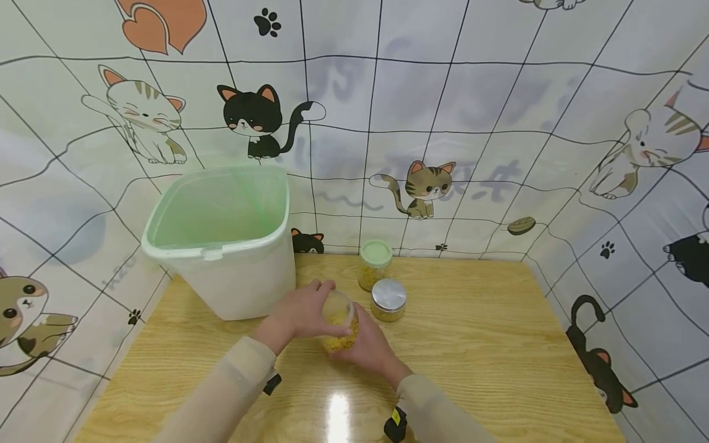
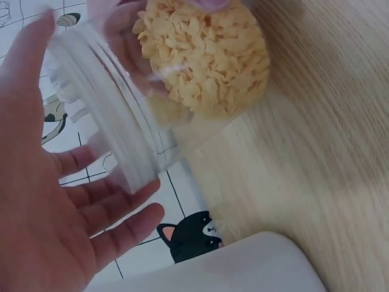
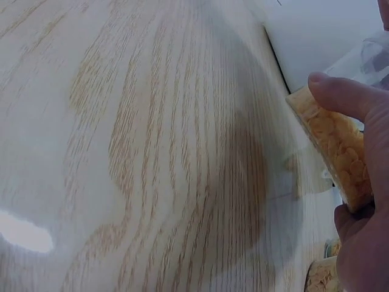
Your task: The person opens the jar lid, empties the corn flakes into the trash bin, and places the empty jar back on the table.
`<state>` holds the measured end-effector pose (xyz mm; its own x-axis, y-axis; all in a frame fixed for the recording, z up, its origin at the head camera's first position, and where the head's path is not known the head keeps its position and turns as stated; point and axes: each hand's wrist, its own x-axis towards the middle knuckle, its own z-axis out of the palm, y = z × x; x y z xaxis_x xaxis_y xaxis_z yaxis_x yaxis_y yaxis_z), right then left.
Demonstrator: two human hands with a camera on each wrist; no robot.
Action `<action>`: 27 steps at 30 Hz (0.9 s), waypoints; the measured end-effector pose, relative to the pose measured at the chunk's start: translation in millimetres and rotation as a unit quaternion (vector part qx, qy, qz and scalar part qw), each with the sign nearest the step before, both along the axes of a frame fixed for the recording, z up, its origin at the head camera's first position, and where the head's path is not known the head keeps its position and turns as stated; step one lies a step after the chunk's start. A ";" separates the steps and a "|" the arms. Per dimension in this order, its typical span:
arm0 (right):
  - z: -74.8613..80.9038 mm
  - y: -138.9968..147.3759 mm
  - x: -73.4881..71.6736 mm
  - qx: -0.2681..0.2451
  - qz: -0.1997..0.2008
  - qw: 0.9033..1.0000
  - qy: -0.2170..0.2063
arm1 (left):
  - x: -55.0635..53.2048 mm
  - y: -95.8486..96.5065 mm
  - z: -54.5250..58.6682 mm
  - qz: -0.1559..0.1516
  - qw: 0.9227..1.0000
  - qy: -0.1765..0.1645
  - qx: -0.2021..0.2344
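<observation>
A clear jar point(image 1: 338, 307) of yellow flakes is between my two hands, above the table just right of the white bin. My right hand point(image 1: 370, 344) grips the jar's body, its thumb lying along the clear side in the right wrist view. With spread fingers and thumb, my left hand point(image 1: 301, 311) holds the clear lid point(image 2: 112, 103) at the top. In the left wrist view the jar is tilted, and the flakes point(image 2: 206, 61) lie toward its bottom. Behind my right hand stand a silver-lidded jar point(image 1: 389, 295) and a green-lidded jar point(image 1: 375, 255), both with yellowish contents.
A large white bin point(image 1: 244, 277) with an open top and a pale green inside stands at the left of the wooden table point(image 1: 471, 344). Cat-patterned sheeting point(image 1: 343, 154) hangs behind the table and along both sides.
</observation>
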<state>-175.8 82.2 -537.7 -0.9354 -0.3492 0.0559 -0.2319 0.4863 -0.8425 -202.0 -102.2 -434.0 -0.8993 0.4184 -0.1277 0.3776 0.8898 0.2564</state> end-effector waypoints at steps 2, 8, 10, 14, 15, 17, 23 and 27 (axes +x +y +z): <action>0.3 0.6 0.9 0.005 -0.001 1.000 0.000 | -0.4 -1.5 0.5 -0.012 1.000 -0.014 0.025; 4.2 1.7 2.4 -0.009 0.004 1.000 -0.008 | -4.0 -11.3 1.8 -0.099 0.976 -0.117 0.154; 4.8 1.6 2.4 -0.012 0.005 1.000 -0.007 | -3.4 -12.7 3.0 -0.104 0.975 -0.122 0.155; 4.3 0.6 2.8 -0.016 0.003 1.000 -0.010 | -0.3 -9.9 4.2 -0.065 0.990 -0.075 0.100; 4.1 0.4 2.8 -0.015 0.002 1.000 -0.011 | 0.4 -8.5 4.2 -0.052 0.993 -0.062 0.081; 3.3 0.1 2.6 -0.012 0.001 1.000 -0.013 | 1.7 -4.7 3.6 -0.027 0.998 -0.041 0.049; 3.9 0.2 3.9 0.005 0.002 1.000 -0.010 | 2.6 5.4 -1.3 0.017 0.999 -0.003 -0.030; 3.8 0.7 5.5 0.019 0.000 1.000 -0.008 | 3.5 6.4 -2.4 0.006 1.000 0.001 -0.026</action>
<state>-170.4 82.9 -533.9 -0.9360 -0.3509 0.0276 -0.2185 0.5177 -0.8272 -198.5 -95.8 -436.4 -0.9045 0.4001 -0.1478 0.3670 0.9065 0.2086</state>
